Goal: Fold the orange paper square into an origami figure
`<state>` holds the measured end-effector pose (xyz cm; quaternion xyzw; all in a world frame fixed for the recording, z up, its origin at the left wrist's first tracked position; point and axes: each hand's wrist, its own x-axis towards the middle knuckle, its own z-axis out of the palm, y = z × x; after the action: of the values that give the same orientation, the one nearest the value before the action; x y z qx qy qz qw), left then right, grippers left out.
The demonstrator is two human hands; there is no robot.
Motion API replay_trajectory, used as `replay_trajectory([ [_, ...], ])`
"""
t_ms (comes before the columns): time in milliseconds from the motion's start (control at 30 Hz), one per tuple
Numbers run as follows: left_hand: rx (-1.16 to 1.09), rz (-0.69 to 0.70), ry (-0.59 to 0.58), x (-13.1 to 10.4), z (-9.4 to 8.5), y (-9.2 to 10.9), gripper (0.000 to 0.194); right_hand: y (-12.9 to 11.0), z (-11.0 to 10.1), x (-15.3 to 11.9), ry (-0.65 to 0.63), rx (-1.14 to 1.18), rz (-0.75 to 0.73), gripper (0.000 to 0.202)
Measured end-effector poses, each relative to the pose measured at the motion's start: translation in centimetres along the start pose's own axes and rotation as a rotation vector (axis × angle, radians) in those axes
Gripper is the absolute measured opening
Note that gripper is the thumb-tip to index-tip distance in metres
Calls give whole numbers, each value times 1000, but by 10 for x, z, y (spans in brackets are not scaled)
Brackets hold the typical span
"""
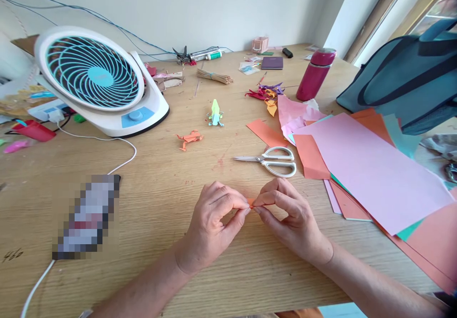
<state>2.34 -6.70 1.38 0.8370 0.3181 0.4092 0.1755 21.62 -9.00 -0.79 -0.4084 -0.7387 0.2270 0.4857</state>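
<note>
Pinching orange paper (251, 202) between them, left hand (214, 218) and right hand (293, 215) perhaps risked tearing it by uneven pulling.

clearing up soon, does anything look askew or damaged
The paper stack on the right looks askew, its sheets fanned at mismatched angles. Beyond it, a pink sheet is crumpled. Faint reddish marks spot the table near the scissors.

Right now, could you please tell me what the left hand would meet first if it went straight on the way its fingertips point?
Beyond the small orange paper it pinches, the left hand would likely meet the right hand first, though the gap between them is unclear.
</note>
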Motion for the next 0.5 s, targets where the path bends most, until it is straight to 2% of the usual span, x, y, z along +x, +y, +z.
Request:
replay_trajectory([
  [233, 81, 37, 1, -1, 2, -1, 17, -2, 1, 2, -14, -32, -21, 17],
  [367, 96, 22, 42, -1, 0, -2, 17, 0, -1, 1, 24, -35, 18, 13],
  [500, 114, 35, 22, -1, 0, -3, 18, 2, -2, 1, 35, -23, 19, 13],
])
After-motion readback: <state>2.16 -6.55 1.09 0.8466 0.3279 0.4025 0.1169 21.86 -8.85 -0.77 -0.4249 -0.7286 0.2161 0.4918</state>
